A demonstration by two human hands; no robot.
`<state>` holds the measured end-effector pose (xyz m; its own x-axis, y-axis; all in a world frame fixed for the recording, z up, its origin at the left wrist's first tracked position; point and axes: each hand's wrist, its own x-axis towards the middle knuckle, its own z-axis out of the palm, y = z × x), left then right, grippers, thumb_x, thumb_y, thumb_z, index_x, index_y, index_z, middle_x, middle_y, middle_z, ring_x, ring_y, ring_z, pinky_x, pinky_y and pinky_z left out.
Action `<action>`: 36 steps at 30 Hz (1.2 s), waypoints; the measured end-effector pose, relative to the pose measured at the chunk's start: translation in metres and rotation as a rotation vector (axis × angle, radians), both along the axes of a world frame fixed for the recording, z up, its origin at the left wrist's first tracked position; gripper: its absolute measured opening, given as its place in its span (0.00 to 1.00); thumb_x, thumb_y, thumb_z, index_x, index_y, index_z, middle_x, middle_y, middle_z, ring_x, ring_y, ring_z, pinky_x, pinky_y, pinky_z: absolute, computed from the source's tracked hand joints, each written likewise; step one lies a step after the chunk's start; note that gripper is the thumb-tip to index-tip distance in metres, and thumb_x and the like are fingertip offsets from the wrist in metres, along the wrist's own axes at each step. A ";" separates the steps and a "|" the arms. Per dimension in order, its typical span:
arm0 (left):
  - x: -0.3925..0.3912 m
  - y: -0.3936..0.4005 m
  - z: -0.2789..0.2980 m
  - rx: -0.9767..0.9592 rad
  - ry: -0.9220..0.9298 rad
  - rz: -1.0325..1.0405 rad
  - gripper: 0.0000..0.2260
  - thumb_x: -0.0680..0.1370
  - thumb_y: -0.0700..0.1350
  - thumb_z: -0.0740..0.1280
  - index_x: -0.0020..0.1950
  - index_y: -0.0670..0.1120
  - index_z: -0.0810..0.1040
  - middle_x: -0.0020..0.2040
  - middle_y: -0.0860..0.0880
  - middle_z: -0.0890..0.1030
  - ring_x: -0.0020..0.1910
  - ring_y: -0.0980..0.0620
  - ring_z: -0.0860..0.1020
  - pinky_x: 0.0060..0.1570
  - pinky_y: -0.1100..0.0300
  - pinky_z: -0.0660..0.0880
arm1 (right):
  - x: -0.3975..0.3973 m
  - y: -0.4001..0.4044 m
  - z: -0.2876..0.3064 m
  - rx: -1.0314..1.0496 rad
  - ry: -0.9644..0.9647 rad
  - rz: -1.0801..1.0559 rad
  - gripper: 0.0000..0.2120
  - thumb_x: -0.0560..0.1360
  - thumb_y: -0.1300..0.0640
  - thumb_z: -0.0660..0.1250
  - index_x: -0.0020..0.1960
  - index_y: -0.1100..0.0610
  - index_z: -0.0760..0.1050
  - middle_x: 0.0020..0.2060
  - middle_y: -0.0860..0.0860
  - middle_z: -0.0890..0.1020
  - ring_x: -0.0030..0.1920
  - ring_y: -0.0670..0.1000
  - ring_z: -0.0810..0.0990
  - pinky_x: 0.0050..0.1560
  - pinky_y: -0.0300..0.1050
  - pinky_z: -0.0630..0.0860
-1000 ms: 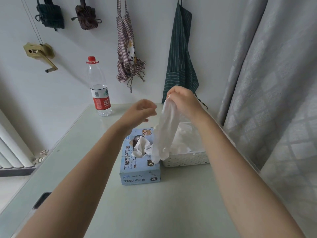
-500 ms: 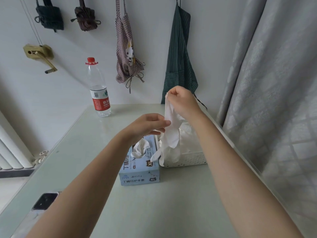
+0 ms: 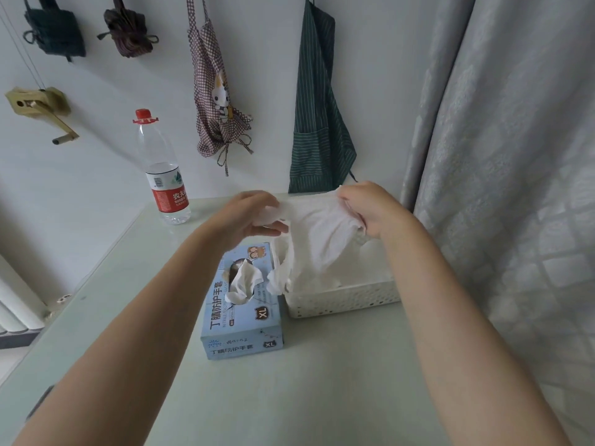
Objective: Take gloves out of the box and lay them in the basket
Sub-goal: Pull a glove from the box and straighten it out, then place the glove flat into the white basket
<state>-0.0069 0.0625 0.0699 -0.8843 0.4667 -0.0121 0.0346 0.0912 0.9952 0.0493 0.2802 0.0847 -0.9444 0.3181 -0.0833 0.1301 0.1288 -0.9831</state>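
Note:
A light blue glove box point(image 3: 243, 320) lies on the table, with a crumpled white glove point(image 3: 243, 281) sticking out of its top opening. To its right stands a white perforated basket point(image 3: 344, 299) holding white gloves. A white glove point(image 3: 317, 243) is stretched between my hands above the basket's near left corner and the box's far end. My left hand point(image 3: 249, 217) pinches its left edge. My right hand point(image 3: 367, 207) grips its right edge. The glove's fingers hang down toward the basket rim.
A water bottle point(image 3: 162, 175) with a red cap stands at the table's far left. Aprons point(image 3: 318, 101) and bags hang on the wall behind. A grey curtain point(image 3: 508, 188) runs along the right side. A radiator sits low at the left.
My left hand rose and took hold of the glove's free edge. The glove, which hung straight down from my right hand, is now spread sideways between both hands.

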 end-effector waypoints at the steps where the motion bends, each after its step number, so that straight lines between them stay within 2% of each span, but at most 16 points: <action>1: -0.002 0.010 0.004 -0.081 0.048 0.016 0.06 0.80 0.39 0.62 0.51 0.39 0.77 0.46 0.40 0.82 0.40 0.44 0.84 0.46 0.52 0.82 | -0.001 0.008 -0.004 -0.047 -0.014 -0.007 0.10 0.74 0.66 0.59 0.35 0.58 0.71 0.29 0.55 0.71 0.32 0.53 0.71 0.31 0.41 0.67; 3: -0.009 0.033 0.003 -0.270 0.150 0.085 0.04 0.78 0.40 0.64 0.49 0.41 0.78 0.41 0.43 0.83 0.32 0.48 0.83 0.41 0.54 0.82 | -0.005 0.026 -0.017 -0.055 -0.033 -0.058 0.10 0.76 0.67 0.59 0.38 0.60 0.73 0.31 0.57 0.73 0.31 0.54 0.73 0.30 0.41 0.69; 6: -0.027 0.065 -0.017 -0.454 0.243 0.212 0.03 0.76 0.39 0.66 0.48 0.45 0.78 0.41 0.44 0.83 0.28 0.52 0.81 0.39 0.54 0.81 | -0.013 0.052 -0.044 0.167 -0.107 -0.149 0.08 0.77 0.66 0.57 0.41 0.60 0.72 0.34 0.56 0.73 0.32 0.53 0.73 0.24 0.37 0.70; 8: -0.035 0.083 -0.033 -0.576 0.337 0.268 0.05 0.76 0.40 0.65 0.50 0.49 0.77 0.47 0.46 0.83 0.33 0.52 0.80 0.39 0.56 0.78 | -0.018 0.069 -0.063 0.282 -0.095 -0.192 0.09 0.76 0.67 0.56 0.40 0.60 0.71 0.33 0.55 0.72 0.34 0.54 0.73 0.20 0.34 0.66; 10: -0.035 0.094 -0.043 -0.684 0.482 0.292 0.07 0.77 0.44 0.65 0.53 0.51 0.78 0.51 0.48 0.80 0.42 0.51 0.78 0.42 0.59 0.72 | -0.019 0.079 -0.077 0.422 -0.073 -0.210 0.07 0.75 0.66 0.56 0.39 0.59 0.69 0.34 0.56 0.71 0.36 0.54 0.71 0.28 0.38 0.66; 12: -0.028 0.104 -0.048 -0.732 0.593 0.157 0.08 0.76 0.50 0.68 0.54 0.51 0.79 0.51 0.49 0.77 0.48 0.50 0.76 0.45 0.60 0.69 | -0.019 0.084 -0.084 0.496 -0.070 -0.196 0.06 0.74 0.65 0.55 0.40 0.58 0.66 0.34 0.56 0.68 0.35 0.53 0.66 0.34 0.43 0.61; 14: -0.018 0.109 -0.049 -0.834 0.608 -0.084 0.15 0.73 0.55 0.73 0.57 0.52 0.78 0.52 0.49 0.75 0.50 0.50 0.75 0.47 0.59 0.70 | -0.020 0.086 -0.088 0.535 -0.087 -0.185 0.09 0.75 0.64 0.55 0.38 0.56 0.61 0.32 0.51 0.66 0.32 0.52 0.63 0.30 0.43 0.59; 16: -0.015 0.109 -0.050 -0.971 0.531 -0.236 0.22 0.72 0.53 0.75 0.63 0.53 0.75 0.52 0.49 0.75 0.51 0.49 0.76 0.49 0.57 0.72 | -0.022 0.086 -0.092 0.571 -0.099 -0.176 0.13 0.75 0.63 0.55 0.35 0.52 0.58 0.31 0.50 0.63 0.30 0.50 0.61 0.28 0.44 0.59; 19: -0.022 0.100 -0.051 -1.103 0.523 -0.192 0.25 0.72 0.45 0.74 0.68 0.52 0.71 0.45 0.51 0.75 0.47 0.48 0.76 0.46 0.56 0.74 | -0.022 0.086 -0.095 0.616 -0.098 -0.196 0.11 0.77 0.62 0.55 0.36 0.53 0.61 0.32 0.50 0.66 0.34 0.54 0.65 0.30 0.45 0.62; 21: -0.023 0.094 -0.049 -1.190 0.564 -0.102 0.26 0.73 0.41 0.70 0.70 0.52 0.70 0.51 0.49 0.75 0.51 0.46 0.77 0.52 0.53 0.76 | -0.020 0.088 -0.097 0.635 -0.098 -0.212 0.05 0.78 0.61 0.56 0.44 0.57 0.68 0.38 0.52 0.71 0.41 0.56 0.70 0.35 0.48 0.64; 24: -0.018 0.091 -0.044 -1.331 0.733 0.020 0.25 0.75 0.37 0.64 0.71 0.52 0.69 0.62 0.45 0.72 0.60 0.44 0.74 0.58 0.51 0.72 | -0.020 0.089 -0.101 0.676 -0.094 -0.207 0.05 0.79 0.63 0.55 0.51 0.60 0.69 0.45 0.55 0.74 0.46 0.57 0.72 0.41 0.44 0.64; 27: -0.003 0.102 -0.040 -1.172 0.890 0.144 0.19 0.76 0.37 0.61 0.64 0.51 0.74 0.60 0.46 0.73 0.57 0.45 0.75 0.54 0.53 0.73 | -0.018 0.087 -0.102 0.694 -0.104 -0.195 0.08 0.80 0.62 0.54 0.56 0.61 0.69 0.51 0.57 0.76 0.47 0.57 0.73 0.43 0.43 0.64; 29: 0.007 0.113 -0.044 -0.986 0.848 0.046 0.11 0.78 0.43 0.62 0.59 0.52 0.77 0.57 0.47 0.74 0.52 0.46 0.77 0.50 0.54 0.76 | -0.017 0.085 -0.103 0.723 -0.116 -0.193 0.09 0.80 0.61 0.55 0.58 0.62 0.69 0.55 0.58 0.78 0.50 0.58 0.75 0.43 0.43 0.64; 30: 0.012 0.117 -0.048 -0.970 0.814 -0.057 0.10 0.79 0.48 0.63 0.60 0.52 0.77 0.57 0.48 0.74 0.51 0.47 0.77 0.50 0.54 0.76 | -0.016 0.084 -0.103 0.743 -0.121 -0.195 0.09 0.81 0.61 0.55 0.59 0.62 0.69 0.55 0.59 0.78 0.51 0.58 0.76 0.43 0.43 0.64; 33: 0.009 0.117 -0.068 -1.129 0.633 -0.285 0.25 0.76 0.60 0.68 0.70 0.55 0.69 0.57 0.49 0.69 0.55 0.45 0.75 0.54 0.54 0.73 | -0.012 0.083 -0.103 0.808 -0.118 -0.218 0.11 0.80 0.64 0.54 0.61 0.64 0.68 0.56 0.60 0.79 0.52 0.59 0.77 0.42 0.44 0.65; 36: -0.005 0.106 -0.083 -1.154 0.443 -0.336 0.36 0.70 0.66 0.71 0.74 0.60 0.62 0.59 0.48 0.71 0.56 0.45 0.75 0.60 0.49 0.73 | -0.007 0.080 -0.106 0.986 -0.126 -0.224 0.15 0.78 0.69 0.54 0.64 0.65 0.65 0.54 0.62 0.79 0.52 0.61 0.79 0.41 0.46 0.67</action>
